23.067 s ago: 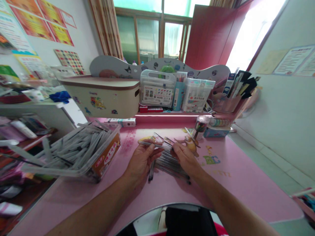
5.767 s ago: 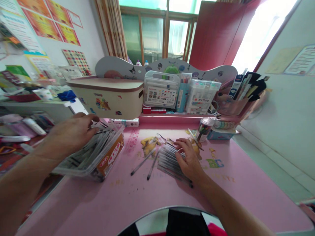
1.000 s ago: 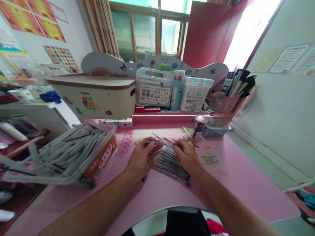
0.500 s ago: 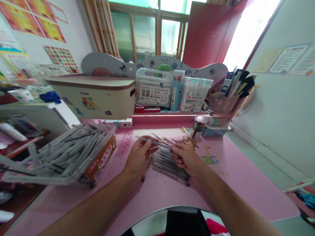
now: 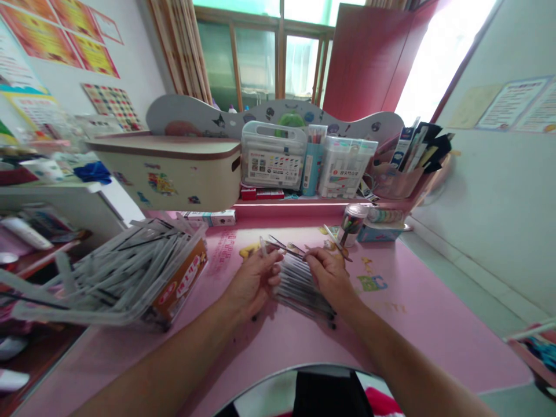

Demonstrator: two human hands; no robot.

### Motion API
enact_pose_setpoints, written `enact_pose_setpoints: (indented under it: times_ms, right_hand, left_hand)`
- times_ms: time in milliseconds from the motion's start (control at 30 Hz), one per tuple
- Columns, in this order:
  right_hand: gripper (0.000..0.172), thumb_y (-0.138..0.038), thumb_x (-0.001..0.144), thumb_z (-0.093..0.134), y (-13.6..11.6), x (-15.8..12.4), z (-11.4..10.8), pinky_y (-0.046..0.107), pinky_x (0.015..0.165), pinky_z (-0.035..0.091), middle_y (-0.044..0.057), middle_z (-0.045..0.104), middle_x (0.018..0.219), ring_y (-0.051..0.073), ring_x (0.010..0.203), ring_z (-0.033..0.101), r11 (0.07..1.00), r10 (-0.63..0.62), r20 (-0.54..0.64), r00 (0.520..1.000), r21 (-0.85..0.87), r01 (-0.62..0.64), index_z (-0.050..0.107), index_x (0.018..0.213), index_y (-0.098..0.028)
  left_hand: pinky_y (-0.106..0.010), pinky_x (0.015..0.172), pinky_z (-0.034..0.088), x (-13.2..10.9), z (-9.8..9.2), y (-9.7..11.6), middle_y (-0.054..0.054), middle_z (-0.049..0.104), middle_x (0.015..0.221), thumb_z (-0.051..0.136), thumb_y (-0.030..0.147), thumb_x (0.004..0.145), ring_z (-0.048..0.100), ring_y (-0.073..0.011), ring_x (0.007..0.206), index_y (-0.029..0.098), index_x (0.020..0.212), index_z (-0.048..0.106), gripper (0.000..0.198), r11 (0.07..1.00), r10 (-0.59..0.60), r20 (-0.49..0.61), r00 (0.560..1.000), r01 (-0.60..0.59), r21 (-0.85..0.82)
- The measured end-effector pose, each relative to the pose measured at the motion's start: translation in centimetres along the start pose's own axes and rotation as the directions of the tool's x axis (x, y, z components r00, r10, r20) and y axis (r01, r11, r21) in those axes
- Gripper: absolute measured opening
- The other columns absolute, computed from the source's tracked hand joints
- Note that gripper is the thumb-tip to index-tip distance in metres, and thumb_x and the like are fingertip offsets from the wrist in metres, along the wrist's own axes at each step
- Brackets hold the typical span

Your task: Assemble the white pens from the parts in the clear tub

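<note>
My left hand (image 5: 252, 282) has its fingers curled around a translucent pen barrel (image 5: 263, 245), whose end pokes up above the thumb. Across from it, my right hand (image 5: 329, 273) pinches what looks like a thin dark pen refill (image 5: 292, 250) between thumb and forefinger. Beneath and between both hands lies a row of clear pens (image 5: 299, 284) with dark tips, side by side on the pink desk (image 5: 278, 341). The left palm hides part of another pen, whose dark end shows below it.
At left, a clear plastic box (image 5: 130, 310) overflows with pen barrels. A jar of pens (image 5: 354, 223) and a blue box (image 5: 380, 233) stand at the back right. Along the shelf are a lidded bin (image 5: 169, 179), a marker case (image 5: 273, 162) and a pen holder (image 5: 397, 179).
The barrel in my left hand has swung from lying nearly level to pointing up. Its end has come away from the right hand. My left hand has shifted slightly right and nearer me.
</note>
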State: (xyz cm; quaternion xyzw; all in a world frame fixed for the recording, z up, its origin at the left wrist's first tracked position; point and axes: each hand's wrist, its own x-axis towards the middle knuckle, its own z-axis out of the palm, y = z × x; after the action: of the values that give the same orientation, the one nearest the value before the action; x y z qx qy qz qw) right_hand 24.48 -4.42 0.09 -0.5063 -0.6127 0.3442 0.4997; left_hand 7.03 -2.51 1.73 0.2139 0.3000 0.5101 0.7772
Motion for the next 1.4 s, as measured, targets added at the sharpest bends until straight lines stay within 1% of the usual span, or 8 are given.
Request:
enact_pose_setpoints:
  times_ms: [167,333,533,767,933,1100,1233,1400]
  right_hand:
    - [0.022,-0.04,0.091,0.051,-0.1,-0.3,0.4,0.023,0.047,0.03,-0.005,0.044,0.058,0.011,0.051,0.039,0.988,0.07,0.12,0.99,0.129,-0.085,0.064,0.091,-0.022]
    - [0.025,-0.046,0.089,0.05,0.1,0.3,0.0,0.023,0.042,0.024,-0.007,0.036,0.057,0.011,0.046,0.029,0.901,0.174,0.039,0.984,0.396,-0.175,0.057,0.09,-0.022]
    - [0.014,-0.023,0.09,0.046,-1.1,-0.8,0.6,0.03,0.077,0.044,0.003,0.06,0.085,0.018,0.082,0.055,0.976,-0.208,-0.006,0.978,-0.073,0.207,0.061,0.092,-0.022]
    - [0.01,-0.02,0.089,0.052,-0.7,-1.4,1.4,0.034,0.082,0.043,0.005,0.061,0.092,0.021,0.089,0.055,0.936,-0.251,0.2,0.947,-0.198,0.29,0.06,0.095,-0.022]
    - [0.019,-0.028,0.096,0.041,-0.7,-1.2,1.1,0.029,0.075,0.046,0.003,0.062,0.089,0.018,0.082,0.059,0.987,-0.15,0.123,0.981,-0.043,0.156,0.059,0.096,-0.022]
    - [0.022,-0.03,0.096,0.04,-0.6,-0.6,0.2,0.031,0.081,0.044,0.003,0.062,0.089,0.019,0.088,0.057,0.973,-0.22,-0.086,0.972,-0.095,0.212,0.06,0.091,-0.022]
    - [0.02,-0.028,0.095,0.042,-0.6,-0.1,-0.2,0.032,0.08,0.043,0.004,0.061,0.089,0.02,0.087,0.056,0.965,-0.245,-0.156,0.957,-0.136,0.224,0.061,0.091,-0.021]
    - [0.019,-0.026,0.093,0.044,-0.5,-0.1,-0.2,0.033,0.079,0.042,0.004,0.06,0.086,0.02,0.085,0.055,0.949,-0.28,-0.142,0.95,-0.188,0.252,0.062,0.089,-0.021]
  left_hand:
    - [-0.022,0.054,0.054,-0.5,0.4,-0.7,-0.004,0.062,0.079,0.05,0.024,0.095,0.061,-0.0109,0.062,0.014,0.079,0.056,0.021,1.0,-0.008,-0.075,0.997,0.007,-0.011]
    - [-0.035,0.074,0.061,-0.6,0.7,-0.6,-0.012,0.069,0.084,0.048,0.02,0.094,0.072,-0.0233,0.087,0.014,0.079,0.057,0.019,0.98,-0.194,-0.101,0.976,0.188,-0.065]
    - [-0.032,0.077,0.06,-1.3,1.2,-2.4,-0.015,0.071,0.088,0.049,0.008,0.087,0.073,-0.022,0.083,0.007,0.092,0.063,0.015,0.934,-0.346,-0.054,0.937,0.338,-0.117]
    - [-0.034,0.077,0.061,-1.8,2.1,-2.9,-0.007,0.066,0.067,0.037,0.002,0.087,0.065,-0.0126,0.057,0.009,0.08,0.061,0.026,0.929,-0.319,-0.085,0.944,0.293,-0.228]
    - [-0.035,0.075,0.062,-1.8,1.7,-3.0,-0.01,0.069,0.076,0.045,0.004,0.085,0.07,-0.018,0.071,0.008,0.087,0.063,0.019,0.927,-0.328,-0.079,0.941,0.304,-0.219]
    - [-0.022,0.06,0.058,-1.6,2.1,-2.1,-0.013,0.067,0.078,0.045,0.003,0.087,0.069,-0.0155,0.067,0.007,0.088,0.062,0.017,0.95,-0.306,-0.155,0.939,0.291,-0.114]
    - [-0.016,0.041,0.045,-2.1,3.3,0.1,-0.006,0.061,0.071,0.044,-0.001,0.086,0.058,-0.0095,0.052,0.01,0.083,0.059,0.019,0.978,-0.189,-0.174,0.966,0.202,0.058]
    - [-0.018,0.047,0.047,-4.0,4.6,4.6,-0.007,0.061,0.075,0.044,-0.002,0.086,0.058,-0.01,0.057,0.011,0.083,0.06,0.021,0.977,-0.002,-0.074,0.997,0.018,0.214]
